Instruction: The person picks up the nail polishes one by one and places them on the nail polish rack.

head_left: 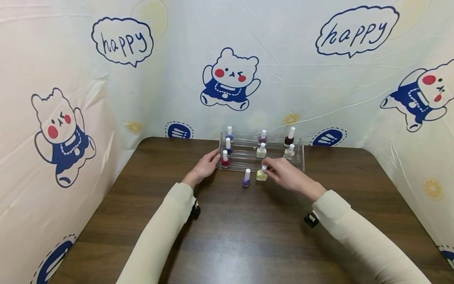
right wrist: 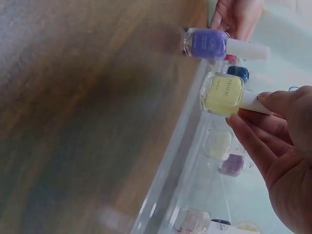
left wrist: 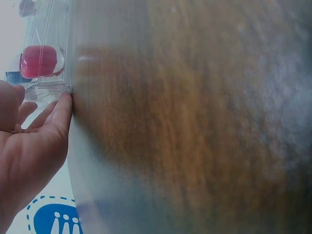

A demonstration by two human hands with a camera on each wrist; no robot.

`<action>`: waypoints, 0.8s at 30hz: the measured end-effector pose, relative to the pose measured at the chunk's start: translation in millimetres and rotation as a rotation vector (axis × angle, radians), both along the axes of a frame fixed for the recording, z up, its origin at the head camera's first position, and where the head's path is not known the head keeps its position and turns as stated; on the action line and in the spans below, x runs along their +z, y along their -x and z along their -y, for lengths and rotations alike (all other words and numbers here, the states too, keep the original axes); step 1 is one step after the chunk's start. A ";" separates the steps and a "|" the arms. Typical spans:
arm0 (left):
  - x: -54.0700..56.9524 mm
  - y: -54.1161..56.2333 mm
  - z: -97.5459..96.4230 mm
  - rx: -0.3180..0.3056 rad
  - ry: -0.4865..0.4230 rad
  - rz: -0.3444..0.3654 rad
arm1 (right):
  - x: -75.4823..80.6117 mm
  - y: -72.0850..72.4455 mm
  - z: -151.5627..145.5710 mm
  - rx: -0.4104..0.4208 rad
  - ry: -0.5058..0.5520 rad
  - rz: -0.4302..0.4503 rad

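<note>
My right hand [head_left: 283, 173] pinches the white cap of a yellow nail polish bottle [right wrist: 223, 93] between thumb and fingers, in front of a clear tiered display rack [head_left: 244, 165]. The bottle stays upright, close to the rack's front edge. Just left of it, a purple nail polish bottle [head_left: 246, 179] stands on the table. At the rack's left end, my left hand [head_left: 206, 165] holds the side, with one fingertip at the lower corner in the left wrist view. Close by, a red nail polish bottle [left wrist: 40, 61] sits on the front tier.
Dark blue [head_left: 228, 149], whitish [head_left: 261, 152] and pale clear [head_left: 289, 153] polish bottles occupy the middle tier. Light blue [head_left: 229, 136], mauve [head_left: 262, 139] and dark red [head_left: 289, 140] ones stand along the back. A printed cloth [head_left: 291, 86] hangs behind the brown wooden table [head_left: 227, 244].
</note>
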State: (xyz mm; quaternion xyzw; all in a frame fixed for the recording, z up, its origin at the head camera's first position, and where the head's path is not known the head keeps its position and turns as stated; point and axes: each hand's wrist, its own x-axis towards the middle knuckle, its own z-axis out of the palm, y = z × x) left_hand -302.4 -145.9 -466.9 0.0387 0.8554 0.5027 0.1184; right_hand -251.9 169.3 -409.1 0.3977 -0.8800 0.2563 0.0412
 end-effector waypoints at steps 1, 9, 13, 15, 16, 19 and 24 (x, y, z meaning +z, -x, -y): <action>0.2 -0.1 0.2 0.000 0.003 -0.002 | 1.9 0.4 -0.5 -0.003 -0.001 -0.003; 1.0 -1.4 0.9 -0.004 0.007 -0.011 | 15.0 8.1 -2.9 -0.049 -0.008 -0.006; 1.0 -2.3 0.7 -0.002 0.015 -0.006 | 14.7 15.4 -4.4 -0.064 -0.017 -0.026; 0.8 -2.4 0.8 -0.003 0.025 -0.007 | 13.4 18.9 -4.6 -0.065 -0.016 -0.031; 1.1 -2.5 0.6 -0.003 0.029 -0.008 | 12.6 20.5 -4.6 -0.067 -0.016 -0.032; 1.2 -2.0 0.2 -0.001 0.027 -0.009 | 10.9 24.3 -3.8 -0.071 -0.009 -0.022; 3.1 -3.1 -0.1 0.003 0.026 -0.004 | 5.6 30.8 -1.2 -0.090 -0.023 -0.022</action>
